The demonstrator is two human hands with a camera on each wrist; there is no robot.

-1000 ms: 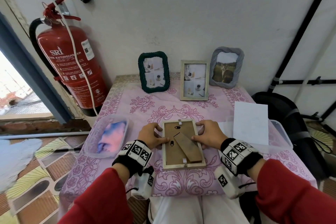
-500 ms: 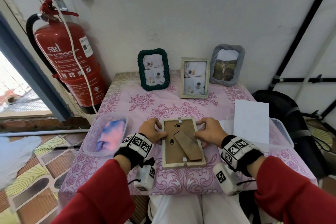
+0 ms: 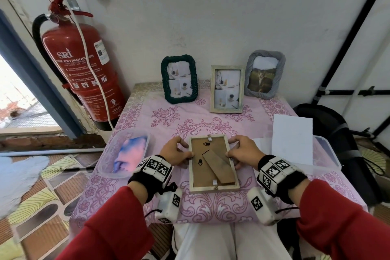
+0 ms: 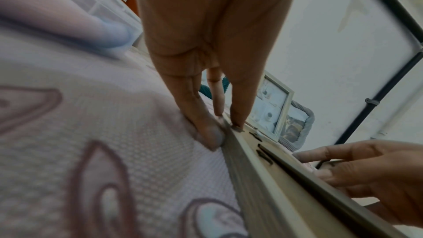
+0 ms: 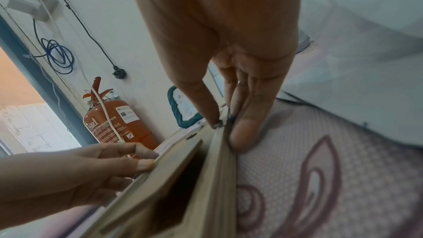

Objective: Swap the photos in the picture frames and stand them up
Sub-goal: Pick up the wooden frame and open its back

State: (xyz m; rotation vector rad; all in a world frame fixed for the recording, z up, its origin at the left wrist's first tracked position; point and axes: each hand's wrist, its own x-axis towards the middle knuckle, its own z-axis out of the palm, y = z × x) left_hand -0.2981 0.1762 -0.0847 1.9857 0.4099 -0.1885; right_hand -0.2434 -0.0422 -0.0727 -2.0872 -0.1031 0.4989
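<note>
- The face-down frame (image 3: 213,163) is lying at lower centre of the head view — likely light, stiff, its glass fragile.
- The left hand (image 3: 175,152) and right hand (image 3: 242,152) are pinching its side rails — the sensible hold.

Both forearms, in red sleeves with black wristbands carrying white marker blocks, reach forward toward 12 o'clock, roughly parallel. The left hand (image 3: 174,152) is palm down, its thumb and fingers pinching the 9 o'clock edge of the face-down pale wooden picture frame (image 3: 212,163). The right hand (image 3: 242,151) mirrors it at the 3 o'clock edge, thumb on top, fingers curled against the side. Wrists sit low, near the surface.
</note>
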